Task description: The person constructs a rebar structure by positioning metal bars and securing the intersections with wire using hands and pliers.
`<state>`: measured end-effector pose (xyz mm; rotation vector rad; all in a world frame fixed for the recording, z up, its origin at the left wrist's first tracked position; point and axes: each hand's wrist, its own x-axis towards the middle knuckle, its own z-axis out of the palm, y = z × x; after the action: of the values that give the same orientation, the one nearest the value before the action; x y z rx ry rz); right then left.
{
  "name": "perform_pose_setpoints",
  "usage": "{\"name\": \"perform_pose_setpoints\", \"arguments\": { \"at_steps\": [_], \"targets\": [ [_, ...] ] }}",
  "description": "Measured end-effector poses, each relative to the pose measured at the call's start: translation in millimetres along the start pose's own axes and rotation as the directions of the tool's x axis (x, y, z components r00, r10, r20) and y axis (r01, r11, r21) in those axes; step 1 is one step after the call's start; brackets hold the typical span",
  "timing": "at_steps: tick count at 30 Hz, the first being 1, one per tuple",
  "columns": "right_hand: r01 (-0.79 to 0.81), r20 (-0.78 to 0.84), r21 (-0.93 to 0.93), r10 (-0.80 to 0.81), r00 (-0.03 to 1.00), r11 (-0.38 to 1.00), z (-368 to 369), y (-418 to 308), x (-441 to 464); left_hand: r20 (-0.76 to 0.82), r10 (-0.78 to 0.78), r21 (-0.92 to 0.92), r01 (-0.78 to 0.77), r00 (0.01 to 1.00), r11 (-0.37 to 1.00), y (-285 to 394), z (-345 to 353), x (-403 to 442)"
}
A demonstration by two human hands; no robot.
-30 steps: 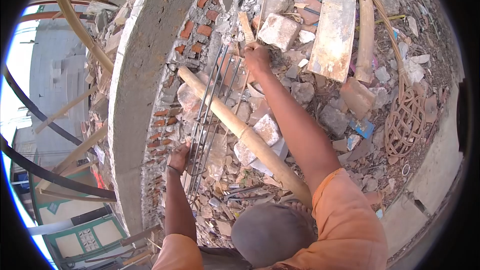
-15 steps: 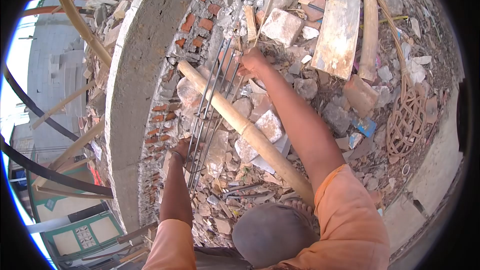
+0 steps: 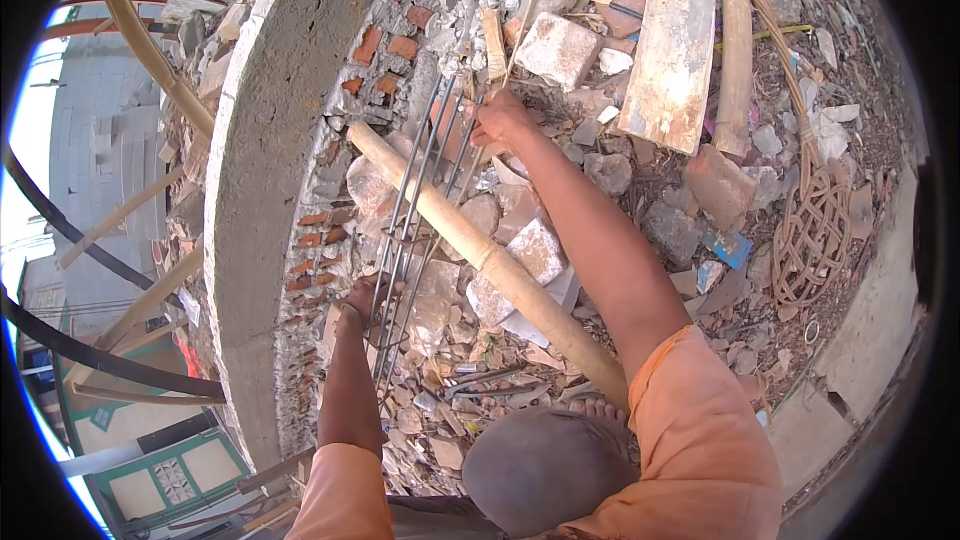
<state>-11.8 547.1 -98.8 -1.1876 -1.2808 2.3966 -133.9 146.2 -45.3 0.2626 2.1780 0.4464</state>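
A narrow cage of steel bars (image 3: 405,210) lies slanted across a bamboo pole (image 3: 480,250) above the rubble. Around the lower part of the cage, beside the broken brick wall, my left hand (image 3: 375,298) is closed on its bars. My right hand (image 3: 500,125) is closed at the upper end of the cage, its fingers pinched at a bar; exactly what they pinch is too small to tell. A thin stick (image 3: 527,15) rises from just above the right hand, and a short piece of wood (image 3: 493,43) is close by.
A concrete beam (image 3: 262,170) runs along the left over exposed brick. A wide plank (image 3: 672,50) and another bamboo pole (image 3: 734,60) lie at the upper right, near a woven rattan piece (image 3: 812,230). Stone blocks (image 3: 558,50) and broken rubble surround the cage.
My right hand has moved slightly down and left, from beside the short wood to the upper bars. My left hand has shifted slightly along the lower cage, and the bars have tilted a little.
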Motion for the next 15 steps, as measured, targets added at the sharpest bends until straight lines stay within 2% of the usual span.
{"name": "perform_pose_setpoints", "arguments": {
  "at_steps": [4, 6, 8, 10, 12, 13, 14, 15],
  "targets": [
    [0.013, -0.042, 0.009, -0.013, 0.999, 1.000, 2.6, -2.9, -2.4, -0.031, 0.101, 0.198, -0.093, 0.994, 0.976, -12.6, -5.6, 10.1],
    [0.032, -0.008, -0.011, -0.032, 0.999, 0.999, 2.3, 7.1, 16.2, -0.023, -0.092, 0.033, 0.093, 0.995, 0.995, -0.6, -3.5, -0.5],
    [0.045, 0.011, -0.008, -0.045, 0.999, 0.999, 2.3, 13.5, 20.3, -0.079, -0.006, 0.084, 0.012, 0.997, 0.996, -50.5, -10.2, 29.1],
    [0.060, 0.011, 0.015, -0.060, 0.998, 0.998, 0.5, 13.8, 14.6, -0.052, 0.028, 0.103, -0.023, 0.998, 0.994, -38.5, -7.1, 23.5],
    [-0.003, -0.068, -0.162, -0.008, 0.998, 0.987, -7.4, 12.3, 13.1, 0.049, 0.003, 0.087, -0.007, 0.999, 0.996, -5.9, -7.9, -0.2],
    [-0.036, -0.108, -0.250, 0.010, 0.994, 0.968, -9.8, 9.6, 12.3, 0.036, -0.009, -0.032, 0.010, 0.999, 0.999, -3.5, -10.3, -3.3],
    [0.124, -0.175, -0.336, -0.191, 0.966, 0.934, -9.7, 10.2, 9.3, 0.023, -0.023, -0.153, 0.026, 0.999, 0.988, -3.3, -13.3, -5.7],
    [0.267, -0.222, -0.427, -0.387, 0.895, 0.864, -9.2, 10.7, -1.7, 0.014, -0.038, -0.270, 0.040, 0.999, 0.962, -2.5, -14.8, -8.7]
  ]
}}
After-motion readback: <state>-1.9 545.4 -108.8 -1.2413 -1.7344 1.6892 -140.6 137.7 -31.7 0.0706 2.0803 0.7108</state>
